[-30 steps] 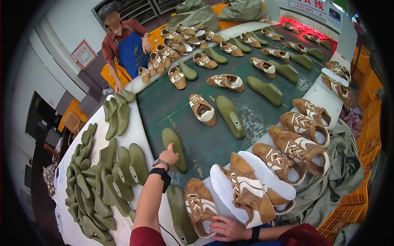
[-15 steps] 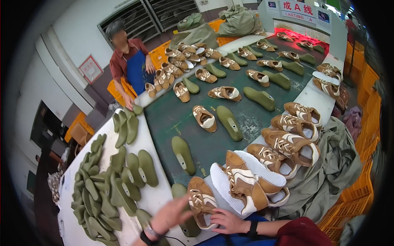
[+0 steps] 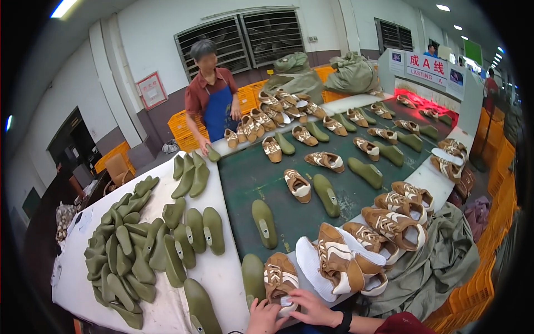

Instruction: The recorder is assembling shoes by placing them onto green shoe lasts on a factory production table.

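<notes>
A brown and white lace-up sneaker (image 3: 280,274) lies at the table's near edge, toe pointing away from me and its opening toward me. My left hand (image 3: 265,318) grips the left side of the heel collar with bent fingers. On the other side, my right hand (image 3: 312,309) holds the collar, its fingers reaching over the opening. Some white lining shows between the two hands. A green shoe last (image 3: 253,278) lies just left of the sneaker, and another green last (image 3: 201,306) rests farther left on the white tabletop.
A heap of green lasts (image 3: 125,250) covers the left tabletop (image 3: 72,284). Stacked sneakers (image 3: 336,259) stand close on my right. Sneakers and lasts sit along the green conveyor belt (image 3: 239,178). Across the table, a person in a blue apron (image 3: 219,114) touches a last.
My left hand has come from above the lasts to the sneaker's heel. My right hand stays at the collar. The view has tilted up, showing more of the room.
</notes>
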Tool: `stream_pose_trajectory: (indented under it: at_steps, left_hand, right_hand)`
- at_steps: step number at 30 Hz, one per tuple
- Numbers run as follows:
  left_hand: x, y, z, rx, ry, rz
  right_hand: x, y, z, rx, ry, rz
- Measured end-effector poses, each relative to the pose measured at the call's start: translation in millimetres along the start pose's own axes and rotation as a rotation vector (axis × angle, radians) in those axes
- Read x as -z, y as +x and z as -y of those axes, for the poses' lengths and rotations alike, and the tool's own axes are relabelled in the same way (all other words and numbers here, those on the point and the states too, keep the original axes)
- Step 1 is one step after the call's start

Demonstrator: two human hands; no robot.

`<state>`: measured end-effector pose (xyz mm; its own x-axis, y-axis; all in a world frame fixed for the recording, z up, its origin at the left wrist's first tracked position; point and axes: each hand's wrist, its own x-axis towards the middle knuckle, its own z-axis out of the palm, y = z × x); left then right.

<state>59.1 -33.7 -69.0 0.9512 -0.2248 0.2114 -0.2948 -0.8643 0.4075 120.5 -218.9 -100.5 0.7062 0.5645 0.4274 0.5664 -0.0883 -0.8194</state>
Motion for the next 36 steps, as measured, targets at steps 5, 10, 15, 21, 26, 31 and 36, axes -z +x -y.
stream_pose_trajectory:
  at_steps: [5,10,15,21,26,31,36]
  left_hand:
    - [29.9,-3.3,-16.1,0.114,-0.350,-0.052]
    - [26.5,-16.3,-28.7,-0.028,-0.449,-0.220]
    - [26.9,-30.0,-38.1,0.036,-0.702,-0.147]
    - [13.3,-15.2,-33.0,0.113,-0.440,-0.196]
    - [22.2,-16.0,-18.6,0.397,-0.983,-0.128]
    - [51.4,-22.7,14.6,0.419,-1.905,-0.236]
    - [85.0,-27.5,51.3,0.556,-1.570,-0.152]
  right_hand:
    - [-15.0,-7.9,-12.1,-0.322,0.412,-0.222]
    - [-9.5,-4.7,-23.4,-0.783,1.429,-0.043]
    - [-10.0,-12.2,-18.1,-0.928,1.462,0.109]
    - [-9.3,39.9,26.1,-0.590,1.037,-0.028]
    - [-2.8,60.8,27.0,-0.557,1.026,-0.006]
    - [1.6,30.0,2.3,-0.521,0.689,0.134]
    - [-1.6,-14.2,-23.0,-0.013,-0.262,0.077]
